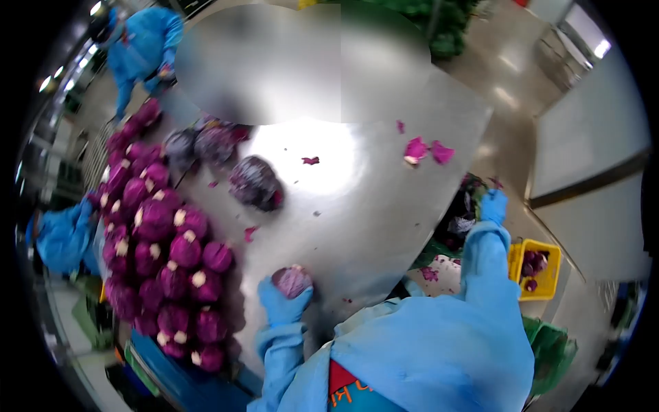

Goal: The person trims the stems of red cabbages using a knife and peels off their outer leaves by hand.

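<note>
My left hand [283, 305], in a blue glove, is wrapped round a purple cabbage [294, 280] at the near side of the metal table [357, 240]. Out to the right, past the table's edge, my gloved right hand [493, 206] looks closed; what it holds is too small to make out. Dark leaves [472, 196] lie beside and below it. Many peeled purple cabbages [154, 218] with pale stem ends are piled on the left. Darker unpeeled cabbages [255, 182] sit on the table's far left part.
Leaf scraps [441, 152] lie on the table. A yellow crate [537, 271] with purple pieces stands on the floor at right, near a green bag [549, 353]. Two people in blue [141, 48] are at the left. A blurred patch hides the table's far part.
</note>
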Available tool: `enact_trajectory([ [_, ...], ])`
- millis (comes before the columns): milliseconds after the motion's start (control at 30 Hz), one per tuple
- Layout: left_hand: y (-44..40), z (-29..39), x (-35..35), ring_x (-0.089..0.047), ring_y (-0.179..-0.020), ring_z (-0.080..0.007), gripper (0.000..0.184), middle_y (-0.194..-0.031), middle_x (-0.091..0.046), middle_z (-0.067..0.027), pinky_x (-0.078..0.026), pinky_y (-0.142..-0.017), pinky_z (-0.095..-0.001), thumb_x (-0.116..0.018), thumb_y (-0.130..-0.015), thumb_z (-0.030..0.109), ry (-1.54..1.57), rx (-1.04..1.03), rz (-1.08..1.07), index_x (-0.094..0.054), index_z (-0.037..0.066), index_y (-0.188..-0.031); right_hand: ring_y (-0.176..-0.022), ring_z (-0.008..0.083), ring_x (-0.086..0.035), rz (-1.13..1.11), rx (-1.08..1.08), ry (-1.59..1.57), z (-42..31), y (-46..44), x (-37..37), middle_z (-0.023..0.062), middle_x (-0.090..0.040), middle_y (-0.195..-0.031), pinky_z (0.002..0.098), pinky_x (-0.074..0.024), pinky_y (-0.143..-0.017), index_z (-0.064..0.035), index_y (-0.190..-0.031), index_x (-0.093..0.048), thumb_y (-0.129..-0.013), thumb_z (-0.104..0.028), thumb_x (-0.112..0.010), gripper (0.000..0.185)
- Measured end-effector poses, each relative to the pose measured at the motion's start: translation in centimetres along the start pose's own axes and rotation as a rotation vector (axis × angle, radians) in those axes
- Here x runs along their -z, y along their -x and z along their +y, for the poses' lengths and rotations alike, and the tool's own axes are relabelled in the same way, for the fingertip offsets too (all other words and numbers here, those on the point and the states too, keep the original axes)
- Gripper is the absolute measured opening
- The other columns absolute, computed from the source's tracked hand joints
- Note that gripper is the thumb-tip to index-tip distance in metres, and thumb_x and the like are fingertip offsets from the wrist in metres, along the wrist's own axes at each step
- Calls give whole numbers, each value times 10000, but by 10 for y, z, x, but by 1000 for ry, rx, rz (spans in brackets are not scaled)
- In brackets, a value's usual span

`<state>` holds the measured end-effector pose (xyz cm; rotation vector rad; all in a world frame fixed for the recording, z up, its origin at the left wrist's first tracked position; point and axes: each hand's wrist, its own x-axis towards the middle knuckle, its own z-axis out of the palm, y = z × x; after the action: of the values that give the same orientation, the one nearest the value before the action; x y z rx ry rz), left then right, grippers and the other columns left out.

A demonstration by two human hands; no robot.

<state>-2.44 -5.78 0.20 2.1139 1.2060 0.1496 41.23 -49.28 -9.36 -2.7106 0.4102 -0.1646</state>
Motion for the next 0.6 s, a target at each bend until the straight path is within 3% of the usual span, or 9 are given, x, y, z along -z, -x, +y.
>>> enact_trajectory([
  [33,-1,12,4,-474,-1129,-349,1043,-1207,-459,-230,-382,-993,-428,-879,-497,430,-80,-39,-1,-386,-51,-1280,-841,340,-605,328,290,-149,4,15,-17,164,-608,-970,447,-489,-743,-93,-1007,-601,-864,-206,-584,183],
  [67,0,1,-1,-468,-1138,-365,1086,-1221,-453,-244,-374,-1005,-434,-881,-482,452,-198,-95,66,-375,-60,-1295,-809,296,-610,349,549,-256,-22,36,-12,126,-620,-953,405,-494,-715,-87,-1061,-594,-918,-124,-516,167],
  [133,1,-7,-4,-403,-1211,-402,1172,-1294,-407,-275,-333,-1051,-441,-881,-462,493,-307,-96,66,-341,-78,-1331,-680,169,-571,-485,75,-809,-77,103,-4,38,-601,-819,289,-484,-641,-81,-1145,-591,-963,-139,-482,220],
  [200,-2,1,4,-284,-1340,-445,1258,-1412,-328,-311,-265,-1118,-443,-879,-453,529,-267,-1,-58,-294,-96,-1375,-791,198,-618,-917,275,-452,-145,182,7,82,-648,-907,353,-511,-749,-70,-1100,-625,-966,-184,-516,207],
  [233,-3,0,6,-310,-1322,-439,1257,-1393,-348,-307,-282,-1107,-442,-881,-444,527,-250,22,-68,-301,-96,-1368,-871,232,-647,-972,572,-631,-131,223,-28,112,-668,-973,344,-517,-811,-104,-1083,-646,-957,-240,-537,215],
  [267,-6,-1,7,-336,-1303,-434,1255,-1374,-369,-303,-298,-1096,-442,-884,-435,524,-231,37,-82,-307,-96,-1362,-967,281,-644,-893,803,-307,-171,270,11,134,-660,-1057,359,-507,-875,-130,-1094,-642,-943,-280,-551,231],
  [333,-10,-2,9,-389,-1257,-422,1240,-1330,-411,-292,-338,-1064,-440,-887,-426,513,-167,57,-99,-324,-94,-1349,-908,334,-641,-1039,996,-460,-179,329,-2,151,-654,-994,402,-514,-801,-114,-1079,-612,-926,-308,-561,252],
  [367,-11,-2,10,-415,-1231,-415,1226,-1304,-434,-285,-360,-1043,-439,-887,-425,505,-126,67,-100,-335,-92,-1343,-875,353,-639,-1108,962,-235,-193,350,4,162,-652,-992,422,-517,-766,-104,-1047,-607,-933,-296,-531,236],
  [600,-18,0,15,-557,-1030,-350,1000,-1108,-550,-225,-461,-900,-404,-893,-417,438,-38,65,-100,-477,-76,-1168,-731,393,-617,-1117,1174,-349,-203,380,-37,194,-630,-851,472,-507,-666,-79,-988,-555,-916,-252,-504,194],
])
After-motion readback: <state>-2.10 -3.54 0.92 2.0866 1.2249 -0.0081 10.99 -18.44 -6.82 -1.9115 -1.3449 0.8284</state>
